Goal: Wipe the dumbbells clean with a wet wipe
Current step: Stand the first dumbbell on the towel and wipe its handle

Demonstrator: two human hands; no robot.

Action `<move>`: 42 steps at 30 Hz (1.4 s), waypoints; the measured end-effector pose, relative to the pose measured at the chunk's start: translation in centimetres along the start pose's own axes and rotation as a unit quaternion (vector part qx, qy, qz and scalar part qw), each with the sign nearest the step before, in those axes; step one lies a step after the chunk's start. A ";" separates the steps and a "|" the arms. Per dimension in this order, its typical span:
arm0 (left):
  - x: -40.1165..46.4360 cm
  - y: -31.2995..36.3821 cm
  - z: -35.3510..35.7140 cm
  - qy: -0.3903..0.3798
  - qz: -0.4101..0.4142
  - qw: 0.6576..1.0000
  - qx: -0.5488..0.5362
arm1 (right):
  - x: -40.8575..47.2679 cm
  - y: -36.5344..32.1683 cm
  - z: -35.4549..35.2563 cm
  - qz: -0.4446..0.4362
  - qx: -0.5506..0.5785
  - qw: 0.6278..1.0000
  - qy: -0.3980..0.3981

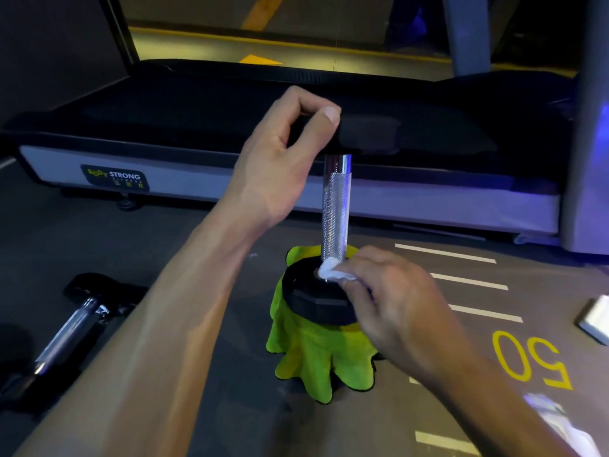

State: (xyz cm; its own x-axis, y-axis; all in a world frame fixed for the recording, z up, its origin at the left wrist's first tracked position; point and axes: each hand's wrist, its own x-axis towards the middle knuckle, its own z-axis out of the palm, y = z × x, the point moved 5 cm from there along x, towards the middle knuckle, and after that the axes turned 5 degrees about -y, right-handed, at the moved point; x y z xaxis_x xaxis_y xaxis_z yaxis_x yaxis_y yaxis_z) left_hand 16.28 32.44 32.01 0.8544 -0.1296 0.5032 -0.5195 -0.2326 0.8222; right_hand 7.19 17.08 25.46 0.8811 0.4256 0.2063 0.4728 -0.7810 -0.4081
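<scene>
A black dumbbell with a knurled chrome handle (335,212) stands upright on its lower head (313,298), which rests on a bright green cloth (316,361) on the floor. My left hand (283,159) grips the dumbbell's upper black head and holds it steady. My right hand (392,305) pinches a crumpled white wet wipe (331,272) against the base of the handle where it meets the lower head. A second dumbbell (62,334) lies on its side on the floor at the left.
A treadmill deck (230,179) with a "Body Strong" label runs across behind the dumbbell. The dark floor carries white lines and a yellow "50" (530,361). A white pack (596,319) lies at the right edge and a crumpled white wrapper (560,420) at the lower right.
</scene>
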 end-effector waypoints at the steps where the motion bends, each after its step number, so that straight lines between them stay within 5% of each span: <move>1: 0.0 0.1 0.0 0.000 0.000 1.000 0.004 | 0.2 -1.2 0.3 0.001 -0.022 1.000 -0.021; 7: -0.2 0.5 0.3 -0.009 0.009 1.000 -0.016 | 1.6 -4.4 2.3 0.025 -0.039 0.997 -0.056; 12: -0.4 0.4 0.5 -0.003 0.015 0.999 -0.034 | -0.1 0.3 -1.1 -0.008 0.149 0.988 -0.037; 16: -0.1 0.3 0.5 -0.004 0.004 1.000 -0.027 | -0.5 4.9 -4.4 0.086 0.104 0.973 0.186; 18: -0.1 0.1 0.5 0.000 0.004 1.000 -0.025 | -0.4 4.2 -3.9 0.058 0.031 0.968 0.241; 22: 0.0 0.1 0.3 0.009 0.002 1.000 -0.030 | 0.4 2.9 -0.4 -0.080 0.020 0.994 0.069; 27: 0.0 0.1 0.2 0.008 0.002 0.999 -0.034 | 2.6 2.1 0.2 -0.071 -0.036 0.994 -0.075; 29: 0.0 0.2 0.1 0.006 -0.002 1.000 -0.029 | 3.2 1.2 0.4 -0.081 -0.049 0.994 -0.052; 34: -0.1 0.2 -0.1 -0.005 -0.016 1.000 -0.014 | 4.3 0.7 -1.8 -0.085 -0.058 0.980 0.170; 39: 0.0 0.1 -0.5 0.007 -0.013 1.000 -0.022 | 2.6 -0.1 0.1 -0.076 -0.032 0.996 0.046; 42: -0.2 0.0 -0.3 0.002 -0.010 0.999 -0.034 | 5.2 0.2 -2.9 -0.080 -0.047 0.984 0.155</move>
State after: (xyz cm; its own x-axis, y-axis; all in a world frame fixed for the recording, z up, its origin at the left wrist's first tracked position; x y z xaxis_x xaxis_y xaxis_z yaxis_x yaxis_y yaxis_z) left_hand 16.09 32.80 32.04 0.8648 -0.1221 0.4871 -0.5017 -0.1688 0.8484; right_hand 11.88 17.81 29.01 0.7494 0.3989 0.5284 0.5925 -0.7602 -0.2664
